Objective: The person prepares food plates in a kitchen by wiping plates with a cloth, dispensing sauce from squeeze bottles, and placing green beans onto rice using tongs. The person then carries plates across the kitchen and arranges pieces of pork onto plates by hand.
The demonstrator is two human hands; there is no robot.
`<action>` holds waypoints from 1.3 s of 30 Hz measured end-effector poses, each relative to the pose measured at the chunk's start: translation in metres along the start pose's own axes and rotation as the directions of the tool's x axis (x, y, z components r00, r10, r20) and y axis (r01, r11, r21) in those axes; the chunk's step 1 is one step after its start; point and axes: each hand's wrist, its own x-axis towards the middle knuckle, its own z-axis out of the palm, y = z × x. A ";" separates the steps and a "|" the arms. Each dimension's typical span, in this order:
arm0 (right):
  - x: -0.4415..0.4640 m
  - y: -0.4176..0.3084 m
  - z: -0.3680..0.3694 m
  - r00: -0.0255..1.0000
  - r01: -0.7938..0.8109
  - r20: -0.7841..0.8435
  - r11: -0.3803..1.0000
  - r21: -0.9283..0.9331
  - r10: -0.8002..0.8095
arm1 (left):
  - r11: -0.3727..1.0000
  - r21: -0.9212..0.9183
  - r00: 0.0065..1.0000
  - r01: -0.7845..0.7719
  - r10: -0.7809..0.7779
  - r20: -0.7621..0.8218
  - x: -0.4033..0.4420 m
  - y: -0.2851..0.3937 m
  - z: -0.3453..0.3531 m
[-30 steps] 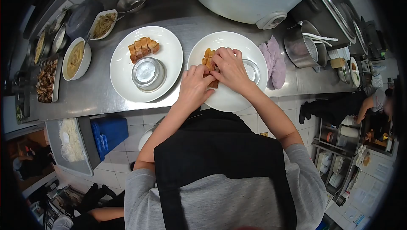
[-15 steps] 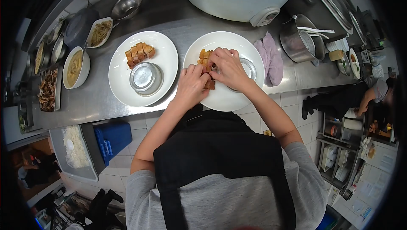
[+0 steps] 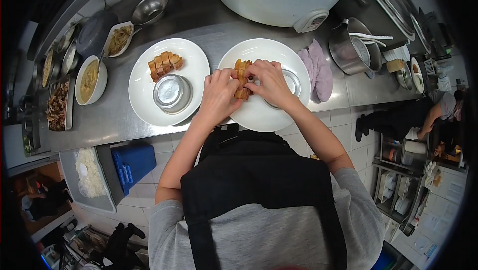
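On the right white plate (image 3: 249, 120) lies a row of sliced roast pork (image 3: 242, 67) with golden tops. My left hand (image 3: 218, 95) presses the row from its left side with curled fingers. From the other side my right hand (image 3: 273, 85) grips the same slices, fingers bent over them and partly hiding them. A round metal bowl (image 3: 293, 82) sits on this plate, half covered by my right wrist. On the left white plate (image 3: 194, 53), a similar row of pork slices (image 3: 164, 65) lies above another round metal bowl (image 3: 172, 93), which appears upside down.
A large rice cooker (image 3: 274, 1) stands behind the plates. A purple cloth (image 3: 322, 73) and a metal pot (image 3: 341, 53) are to the right. At the left are a soup bowl (image 3: 102, 88) and a meat tray (image 3: 59, 106). A co-worker (image 3: 403, 115) bends at far right.
My left hand has shifted slightly left and up along the slices. More of the row shows between my hands, and its lower end looks straighter. My right hand has barely moved.
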 end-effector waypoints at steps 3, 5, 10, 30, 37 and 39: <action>0.001 0.000 -0.001 0.998 -0.056 0.025 0.998 0.029 0.055 | 0.998 0.055 0.999 -0.035 0.035 0.005 0.003 0.002 0.001; 0.000 0.000 -0.001 0.996 -0.081 0.053 0.996 0.043 0.078 | 0.997 0.068 0.999 -0.037 0.037 0.003 0.003 0.002 0.008; 0.012 0.011 -0.011 0.994 -0.065 -0.090 0.997 0.042 0.068 | 0.998 0.056 1.000 -0.013 0.014 -0.026 0.002 -0.001 0.008; 0.047 0.048 -0.011 0.927 -0.222 0.324 0.972 0.075 0.186 | 0.968 -0.246 0.998 0.055 -0.058 -0.002 0.003 -0.017 0.018; 0.041 0.043 -0.016 0.922 -0.219 0.331 0.976 0.017 0.201 | 0.937 -0.299 0.975 0.178 -0.128 0.180 0.005 -0.012 0.010; 0.040 0.044 -0.016 0.923 -0.208 0.336 0.978 0.024 0.188 | 0.954 -0.272 0.987 0.128 -0.095 0.132 0.002 -0.010 0.014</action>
